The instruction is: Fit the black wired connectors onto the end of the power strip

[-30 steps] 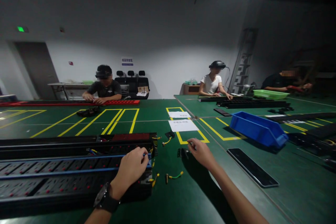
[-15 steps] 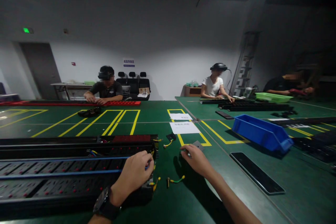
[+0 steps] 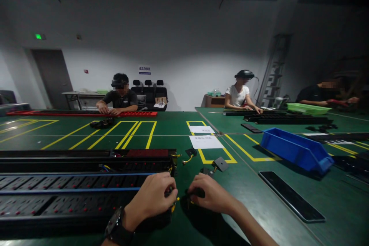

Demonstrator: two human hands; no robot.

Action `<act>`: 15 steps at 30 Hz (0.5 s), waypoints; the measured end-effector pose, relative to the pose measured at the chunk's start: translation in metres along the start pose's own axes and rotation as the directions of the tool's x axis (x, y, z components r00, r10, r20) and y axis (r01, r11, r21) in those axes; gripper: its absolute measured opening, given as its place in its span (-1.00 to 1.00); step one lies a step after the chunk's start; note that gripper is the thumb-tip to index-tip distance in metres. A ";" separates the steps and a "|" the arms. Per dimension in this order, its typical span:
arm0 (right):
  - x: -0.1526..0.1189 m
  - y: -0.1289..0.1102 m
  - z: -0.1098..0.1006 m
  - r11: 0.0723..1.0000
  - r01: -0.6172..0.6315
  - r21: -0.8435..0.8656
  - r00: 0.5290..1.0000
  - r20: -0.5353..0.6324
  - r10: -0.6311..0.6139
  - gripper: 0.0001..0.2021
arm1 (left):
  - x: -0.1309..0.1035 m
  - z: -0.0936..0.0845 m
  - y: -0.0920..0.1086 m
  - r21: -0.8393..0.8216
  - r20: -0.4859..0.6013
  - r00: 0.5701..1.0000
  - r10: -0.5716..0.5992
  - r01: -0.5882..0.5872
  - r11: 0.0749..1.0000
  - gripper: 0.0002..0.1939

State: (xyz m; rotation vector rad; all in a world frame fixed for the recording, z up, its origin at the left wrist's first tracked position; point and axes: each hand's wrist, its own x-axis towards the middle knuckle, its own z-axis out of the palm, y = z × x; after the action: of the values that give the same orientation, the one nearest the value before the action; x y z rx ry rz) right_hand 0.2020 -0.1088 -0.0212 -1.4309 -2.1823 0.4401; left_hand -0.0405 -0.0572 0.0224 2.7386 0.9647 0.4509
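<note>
Low in the middle of the frame, the left hand [image 3: 154, 196], with a dark watch [image 3: 117, 225] on its wrist, rests curled on the right end of a long black power strip [image 3: 72, 196] that runs off the left edge; its fingers are bent in narrow, pinching at something small by the strip's end, though what they grip is hidden. Just beside it to the right, the right hand [image 3: 209, 196] is closed around a small black part [image 3: 195, 192], close to touching the left hand. A yellow wire [image 3: 174, 204] shows between the two hands. Slightly above them on the green table [image 3: 178, 130] lies a small grey plate [image 3: 220, 163], and a blue bin [image 3: 296, 150] sits at the right.
</note>
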 end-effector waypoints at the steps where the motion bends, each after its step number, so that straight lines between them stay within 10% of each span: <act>1: 0.000 0.000 0.001 1.000 0.004 -0.001 1.000 0.013 -0.004 -0.79 | -0.001 0.000 0.001 -0.004 0.019 1.000 0.000 0.000 1.000 -0.85; 15: 0.000 -0.001 0.009 1.000 -0.010 -0.014 0.999 0.050 0.011 -0.74 | -0.004 0.012 0.007 0.091 0.100 0.995 -0.022 0.013 0.996 -0.93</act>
State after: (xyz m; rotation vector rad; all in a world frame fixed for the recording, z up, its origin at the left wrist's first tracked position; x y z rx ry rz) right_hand 0.1964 -0.1095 -0.0277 -1.4540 -2.2221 0.4696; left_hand -0.0349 -0.0662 0.0127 2.7994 1.0055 0.2686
